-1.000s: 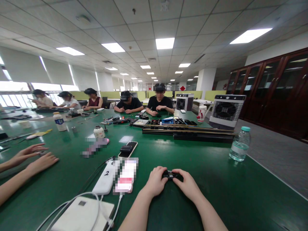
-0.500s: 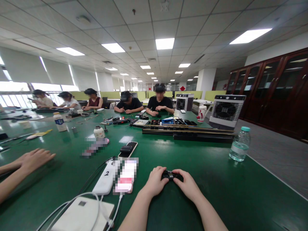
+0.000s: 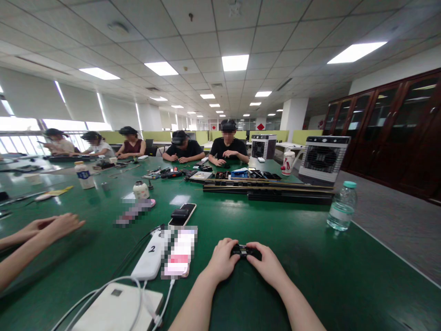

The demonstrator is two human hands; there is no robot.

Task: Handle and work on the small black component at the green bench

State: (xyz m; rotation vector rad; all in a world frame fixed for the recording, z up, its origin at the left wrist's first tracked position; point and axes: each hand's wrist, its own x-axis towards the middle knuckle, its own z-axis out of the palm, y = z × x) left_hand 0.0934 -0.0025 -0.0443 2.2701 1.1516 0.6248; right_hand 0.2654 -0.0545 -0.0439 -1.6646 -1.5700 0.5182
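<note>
Between my two hands is a small black device [image 3: 244, 250] with lighter details on its top; its exact kind I cannot make out. My left hand [image 3: 223, 259] grips its left end with thumb and fingers. The right end is held by my right hand [image 3: 267, 261], the thumb at the near side and fingers over the far side. The device is at or just above the green table [image 3: 255, 303], and both its ends are partly hidden by my fingers.
Left of my hands lie a lit phone [image 3: 181, 253], a white power bank [image 3: 150, 255], a white box [image 3: 119, 308] with cables, and a dark phone [image 3: 184, 214]. A water bottle [image 3: 342, 206] stands right. Black rails [image 3: 289, 196] lie ahead. A neighbour's hands [image 3: 64, 227] rest at left.
My hands and the black device stay almost in the same place. The neighbour's hands at the left have shifted slightly to the right, and the view has moved a little.
</note>
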